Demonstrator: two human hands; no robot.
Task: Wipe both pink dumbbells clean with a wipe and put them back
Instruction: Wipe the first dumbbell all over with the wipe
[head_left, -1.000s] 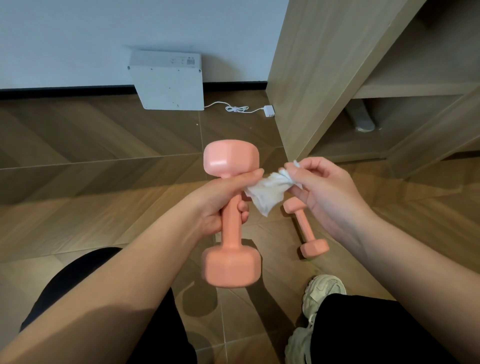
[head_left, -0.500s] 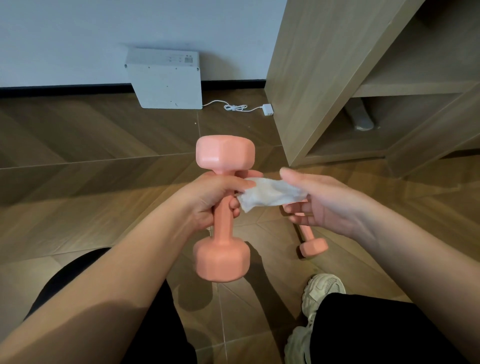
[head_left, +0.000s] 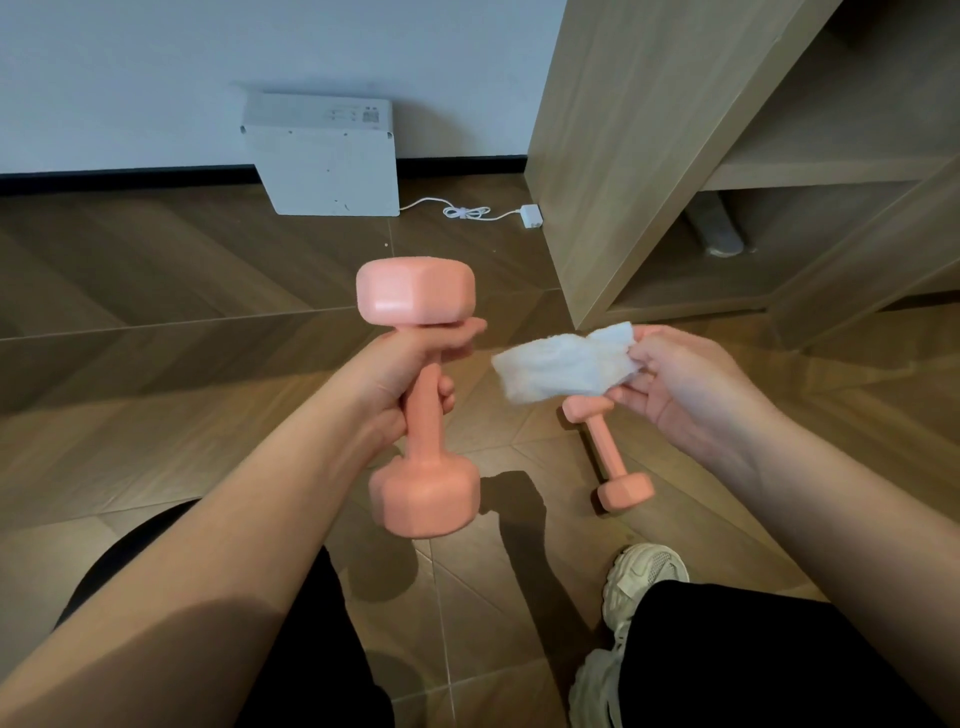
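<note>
Head view, looking down past both forearms; every position is given relative to the held dumbbell (head_left: 423, 431).

Floor (head_left: 156, 312): dark herringbone boards, below it. Shelf unit (head_left: 623, 156): pale wood, beyond it and to the right. White box (head_left: 322, 156): against the wall beyond it, with a coiled cable (head_left: 462, 212) trailing rightward.

Held dumbbell: pink, raised off the floor and roughly upright. The left hand (head_left: 400, 369) is wrapped round the upper handle just under the far head, with a fingertip showing beneath that head.

Right hand (head_left: 691, 389): to the right and clear of it, fingers pinching one edge of the wipe (head_left: 566, 369).

Second dumbbell (head_left: 605, 447): pink, lying on the floor below and to the right, its far head partly hidden behind the wipe.

Wipe: white and crumpled, hanging between the held dumbbell and the right hand, touching only that hand.

Handling, as judged: the dumbbell is rigid, dense for its size and smooth-coated, so probably slippery once damp. The narrow handle offers the secure grip, and the faceted heads should resist rolling when set down. The wipe is limp and light, and is best bunched against the palm so that it can wrap a head or the handle. The stretch of handle under the left hand cannot be reached without a shift of grip.
</note>
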